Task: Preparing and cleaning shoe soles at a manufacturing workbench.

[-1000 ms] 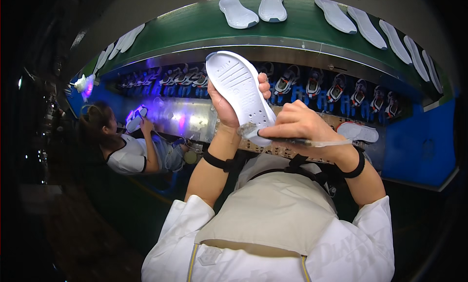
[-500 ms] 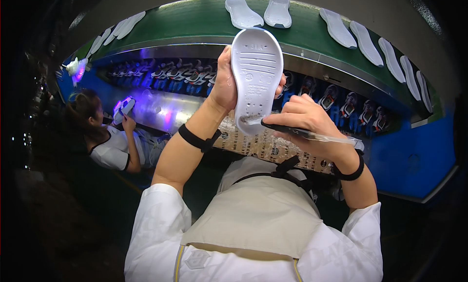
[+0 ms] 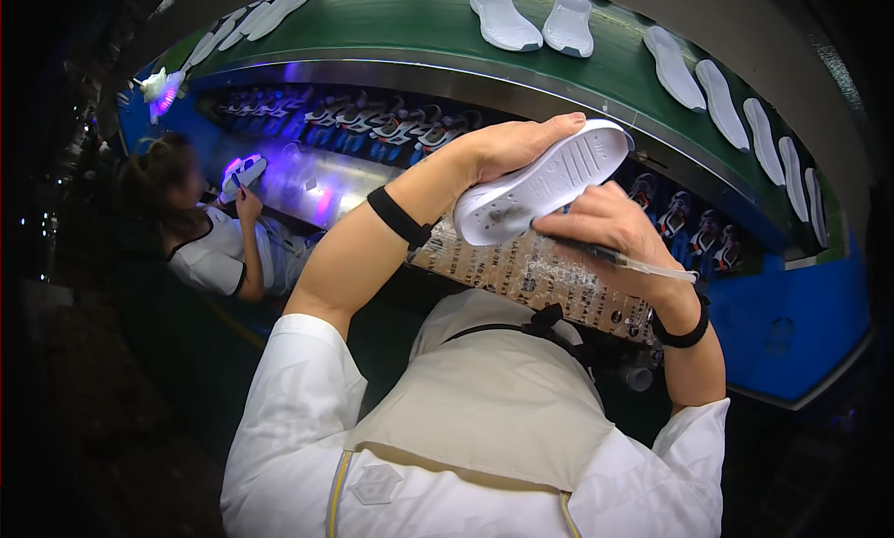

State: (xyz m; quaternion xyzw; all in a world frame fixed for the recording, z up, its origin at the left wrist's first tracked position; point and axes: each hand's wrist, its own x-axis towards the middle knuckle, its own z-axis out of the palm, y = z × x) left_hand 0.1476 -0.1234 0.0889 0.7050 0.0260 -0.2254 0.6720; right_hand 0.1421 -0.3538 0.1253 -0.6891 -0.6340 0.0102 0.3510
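Observation:
A white shoe sole (image 3: 549, 180) is held tilted over the bench, its heel end toward the lower left and its inner side with ridges and small holes facing me. My left hand (image 3: 510, 149) is closed around its far edge, with the thumb along the toe end. In my right hand (image 3: 610, 223) is a slim brush (image 3: 610, 255) with a black front part and a clear handle end. Its dark tip is at the sole's near edge, close to the heel; whether it touches cannot be made out.
Several white soles (image 3: 675, 70) lie along a green conveyor belt (image 3: 410, 26). Below it, a rack carries several shoe uppers (image 3: 400, 127). A printed, film-covered surface (image 3: 521, 282) lies under my hands. At left, a co-worker (image 3: 209, 249) handles a shoe part (image 3: 244, 173) under purple light.
My left hand has turned the sole from upright to a slant, toe end swinging right, and now covers its far edge. My right hand has moved slightly right with the brush. The view has shifted.

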